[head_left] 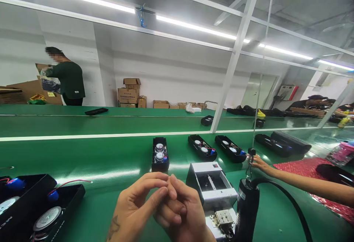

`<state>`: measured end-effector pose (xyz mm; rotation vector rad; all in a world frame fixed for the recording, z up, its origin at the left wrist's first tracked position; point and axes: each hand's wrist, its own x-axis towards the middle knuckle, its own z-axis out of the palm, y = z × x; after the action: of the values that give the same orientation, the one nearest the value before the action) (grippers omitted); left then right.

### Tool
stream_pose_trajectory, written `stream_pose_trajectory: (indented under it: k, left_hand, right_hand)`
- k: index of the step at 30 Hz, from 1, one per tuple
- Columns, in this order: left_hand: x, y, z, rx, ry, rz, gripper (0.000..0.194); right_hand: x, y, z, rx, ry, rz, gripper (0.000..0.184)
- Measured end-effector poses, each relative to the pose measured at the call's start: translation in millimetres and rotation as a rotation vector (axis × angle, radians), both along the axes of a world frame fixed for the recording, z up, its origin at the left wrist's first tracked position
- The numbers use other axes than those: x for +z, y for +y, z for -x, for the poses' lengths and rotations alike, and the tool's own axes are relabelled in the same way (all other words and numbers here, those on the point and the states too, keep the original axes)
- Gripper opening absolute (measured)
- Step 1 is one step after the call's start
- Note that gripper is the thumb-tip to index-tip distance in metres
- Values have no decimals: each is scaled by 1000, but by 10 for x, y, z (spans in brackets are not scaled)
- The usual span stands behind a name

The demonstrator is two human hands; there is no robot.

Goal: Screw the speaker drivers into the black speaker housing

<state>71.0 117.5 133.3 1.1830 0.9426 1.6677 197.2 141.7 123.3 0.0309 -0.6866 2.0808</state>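
My left hand [138,205] and my right hand [182,210] meet at the bottom centre, fingers curled and pressed together fingertip to fingertip. Whatever they pinch is too small to see. Just right of them stands a grey metal box fixture [211,185] with an open top, and a black hanging tool [247,207] on a cable. An open black speaker housing [160,154] with two round drivers lies on the green belt [91,153] beyond my hands. Two more open housings [41,212] lie at the lower left, with blue parts and a red wire.
Another person's arm [293,179] reaches in from the right toward further open housings [231,148] and closed black speakers [284,142]. A red mat [301,168] lies at right. A white frame post [232,68] rises mid-belt. A person stands far left by cardboard boxes [129,92].
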Motion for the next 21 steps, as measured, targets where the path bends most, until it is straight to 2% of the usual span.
stream_pose_trajectory:
  k: [3,7,14,17,21]
  left_hand:
    - [55,-44,-28,20,37,-29,18]
    - [94,-82,-29,96,195,-81,10]
    - [51,-85,-22,256,432,-248,10]
    - [-10,-39,21,338,520,-372,11]
    - [-73,41,127,388,795,-644,20]
  right_hand:
    - [39,-15,-10,-56,-20,-4,33]
    - [64,-23,-21,-116,-45,-4,32]
    - [46,-23,-10,-202,-113,-13,36]
    - [48,-34,-3,-259,-151,-45,38]
    - [39,-25,7,-355,-232,-88,42]
